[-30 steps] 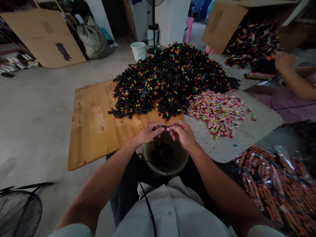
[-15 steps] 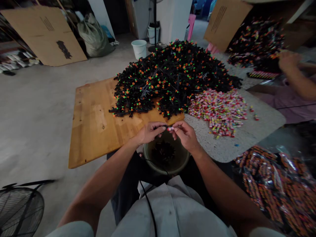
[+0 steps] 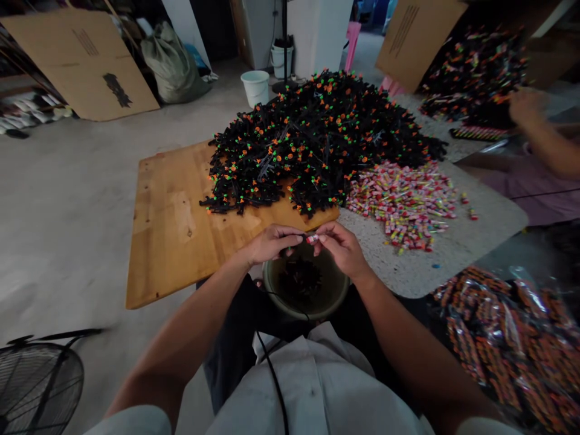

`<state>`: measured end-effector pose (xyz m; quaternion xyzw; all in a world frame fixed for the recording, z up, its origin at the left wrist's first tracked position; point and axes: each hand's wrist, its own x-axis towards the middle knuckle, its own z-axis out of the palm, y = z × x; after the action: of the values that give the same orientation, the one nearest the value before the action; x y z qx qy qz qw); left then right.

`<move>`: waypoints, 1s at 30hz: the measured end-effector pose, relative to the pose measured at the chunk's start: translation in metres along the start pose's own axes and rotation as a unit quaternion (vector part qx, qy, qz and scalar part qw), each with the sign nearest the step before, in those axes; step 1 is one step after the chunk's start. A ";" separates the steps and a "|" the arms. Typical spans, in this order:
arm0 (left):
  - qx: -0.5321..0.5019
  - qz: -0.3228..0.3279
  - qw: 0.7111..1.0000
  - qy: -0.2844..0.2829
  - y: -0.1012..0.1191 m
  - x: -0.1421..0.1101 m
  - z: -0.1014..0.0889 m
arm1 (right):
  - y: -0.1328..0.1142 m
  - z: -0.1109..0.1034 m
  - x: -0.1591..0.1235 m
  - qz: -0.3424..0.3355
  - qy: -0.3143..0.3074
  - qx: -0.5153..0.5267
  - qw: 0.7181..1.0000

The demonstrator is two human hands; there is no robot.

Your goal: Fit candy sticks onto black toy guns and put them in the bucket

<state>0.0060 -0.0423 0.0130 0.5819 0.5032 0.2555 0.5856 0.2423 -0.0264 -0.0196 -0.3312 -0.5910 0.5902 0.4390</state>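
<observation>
Over a bucket (image 3: 333,293) between my knees, my two hands meet. My left hand (image 3: 272,246) pinches a small dark plastic piece, mostly covered by the fingers. Fingertips of my right hand (image 3: 342,246) grip a small tube (image 3: 312,239) with a red end and a pale printed wrapper. One end of the tube touches or nearly touches the dark piece; I cannot tell if they are joined. Dark pieces (image 3: 299,277) lie at the bottom of the bucket. Just ahead rises a heap of black plastic pieces (image 3: 326,139) with orange and green tips. Right of it lies a pile of similar tubes (image 3: 403,202).
A wooden board (image 3: 170,241) and a speckled tabletop (image 3: 475,229) carry the heaps. At the right, a co-worker's hand (image 3: 525,109) is near another heap. Bagged orange-and-black items (image 3: 498,338) lie lower right. A fan (image 3: 38,386) stands lower left, and a cord hangs before me.
My left hand has shifted very slightly left, and a bit more of the tube shows between my hands. The co-worker's hand has moved a little.
</observation>
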 end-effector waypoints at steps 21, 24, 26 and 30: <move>0.330 0.047 0.905 0.265 -0.007 0.086 0.015 | 0.020 -0.114 0.058 0.132 0.230 -0.618 0.740; 0.382 0.075 0.872 0.298 0.004 0.116 0.027 | 0.017 -0.115 0.076 0.161 0.172 -0.674 0.700; 0.415 0.078 0.858 0.291 0.009 0.131 0.031 | 0.015 -0.113 0.082 0.174 0.142 -0.695 0.683; 0.444 0.065 0.854 0.265 0.008 0.147 0.027 | 0.016 -0.117 0.078 0.173 0.133 -0.700 0.680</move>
<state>0.0860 0.0776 -0.0277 0.7212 0.6607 0.1871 0.0918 0.3155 0.0935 -0.0347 -0.7129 -0.6997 0.0200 0.0435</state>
